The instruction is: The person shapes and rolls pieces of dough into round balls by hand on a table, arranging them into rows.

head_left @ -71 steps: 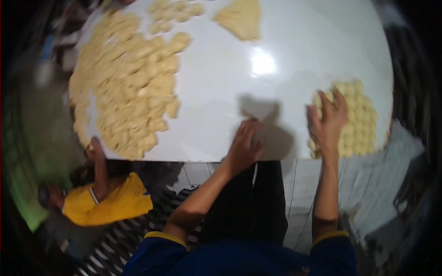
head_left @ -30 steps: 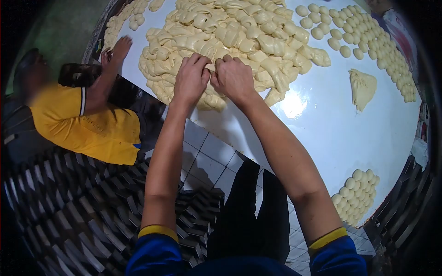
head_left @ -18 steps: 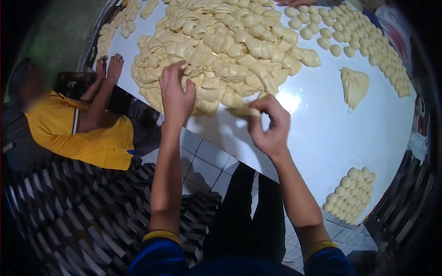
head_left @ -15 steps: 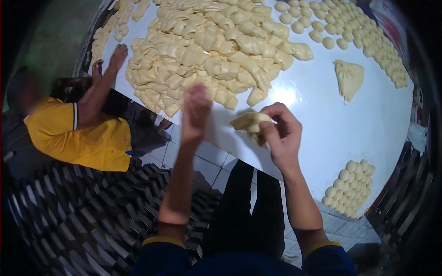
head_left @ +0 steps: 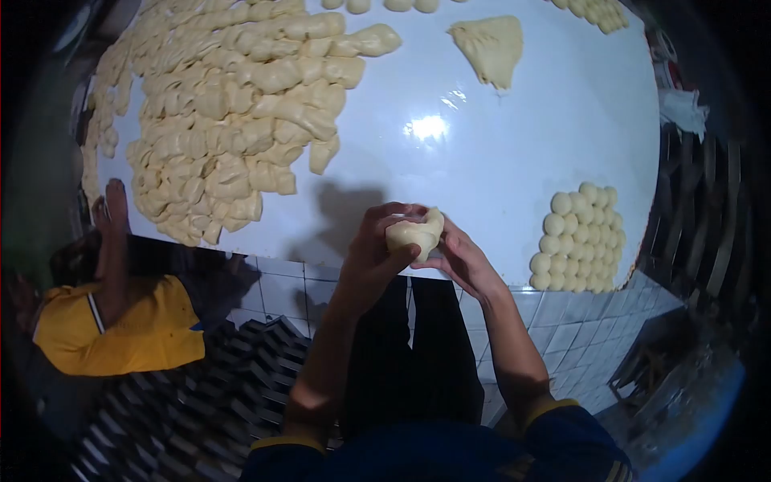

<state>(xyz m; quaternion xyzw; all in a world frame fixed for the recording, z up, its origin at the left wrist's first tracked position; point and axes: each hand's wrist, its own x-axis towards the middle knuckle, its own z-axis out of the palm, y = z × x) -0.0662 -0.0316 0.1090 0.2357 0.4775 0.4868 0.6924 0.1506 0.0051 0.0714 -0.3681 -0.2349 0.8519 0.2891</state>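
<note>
A small pale piece of dough (head_left: 415, 238) is held between both hands over the table's near edge. My left hand (head_left: 376, 251) has its fingers and thumb wrapped round the dough from the left. On the other side, my right hand (head_left: 466, 259) cups the dough with curled fingers, some of them hidden behind it. Left of my hands lies a big heap of cut dough pieces (head_left: 241, 104). A block of round dough balls (head_left: 580, 241) sits to the right, in close rows near the table's edge.
The white table (head_left: 482, 173) fills the middle of the view. A larger flat dough piece (head_left: 491, 50) lies farther back, with more dough balls (head_left: 593, 11) beyond. A person in a yellow shirt (head_left: 128, 329) works at the left edge. Dark slatted stacks (head_left: 201, 402) stand on the floor.
My left hand has come over from the left and closed round the dough with my right. The view has turned rightward, so the dough heap appears farther left.
</note>
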